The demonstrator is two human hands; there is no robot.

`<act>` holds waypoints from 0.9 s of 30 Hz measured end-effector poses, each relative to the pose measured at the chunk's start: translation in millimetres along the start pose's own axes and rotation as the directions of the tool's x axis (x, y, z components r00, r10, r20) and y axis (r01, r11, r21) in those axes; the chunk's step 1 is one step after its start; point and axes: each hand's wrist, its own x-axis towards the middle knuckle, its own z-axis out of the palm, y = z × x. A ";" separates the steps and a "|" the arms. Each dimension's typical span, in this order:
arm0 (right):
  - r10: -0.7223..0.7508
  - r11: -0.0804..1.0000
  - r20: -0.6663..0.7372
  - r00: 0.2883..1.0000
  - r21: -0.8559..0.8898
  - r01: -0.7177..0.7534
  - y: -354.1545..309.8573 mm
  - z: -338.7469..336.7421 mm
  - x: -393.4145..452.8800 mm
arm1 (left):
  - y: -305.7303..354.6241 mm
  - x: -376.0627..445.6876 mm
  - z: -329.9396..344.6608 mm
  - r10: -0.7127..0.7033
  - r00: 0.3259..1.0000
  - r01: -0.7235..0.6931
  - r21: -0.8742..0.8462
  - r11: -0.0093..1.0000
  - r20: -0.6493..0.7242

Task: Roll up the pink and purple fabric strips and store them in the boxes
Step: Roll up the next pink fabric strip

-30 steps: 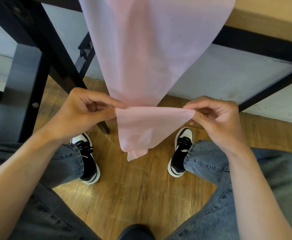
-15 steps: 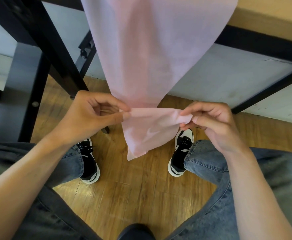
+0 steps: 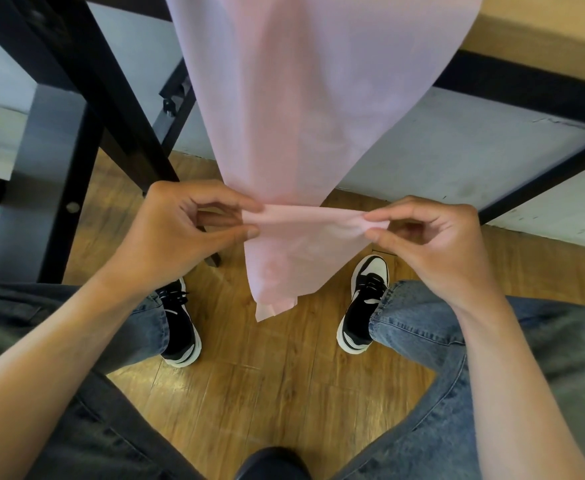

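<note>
A long pink fabric strip (image 3: 304,98) hangs down from the table edge at the top of the head view. Its lower end is folded over at a crease, and the folded flap (image 3: 291,265) dangles below the crease towards the floor. My left hand (image 3: 180,233) pinches the left end of that crease between thumb and forefinger. My right hand (image 3: 433,244) pinches the right end the same way. Both hands hold the fabric in the air above my knees. No purple strip and no boxes are in sight.
A black table leg and frame (image 3: 62,140) stand at the left. A black crossbar (image 3: 526,88) runs under the wooden tabletop (image 3: 554,32) at the right. Below are the wooden floor (image 3: 266,382), my jeans-clad legs and two black-and-white sneakers (image 3: 363,303).
The fold at the strip's lower end has tightened. Both hands shifted their pinch on the crease, and the right end now looks bunched between the right fingers.
</note>
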 end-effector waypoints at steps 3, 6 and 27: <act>-0.057 0.995 -0.017 0.998 -0.078 0.056 -1.0 2.2 -0.9 | -0.1 0.6 0.2 0.011 1.000 -0.011 0.009 1.000 -0.017; -0.135 0.976 -0.056 0.989 -0.182 0.123 -1.2 4.5 -0.9 | -0.4 1.1 0.6 0.022 0.999 -0.021 0.024 0.999 -0.027; -0.116 0.993 -0.146 0.982 -0.045 0.110 -2.3 6.8 1.9 | 5.2 1.6 1.9 0.125 0.991 -0.119 0.135 0.984 -0.037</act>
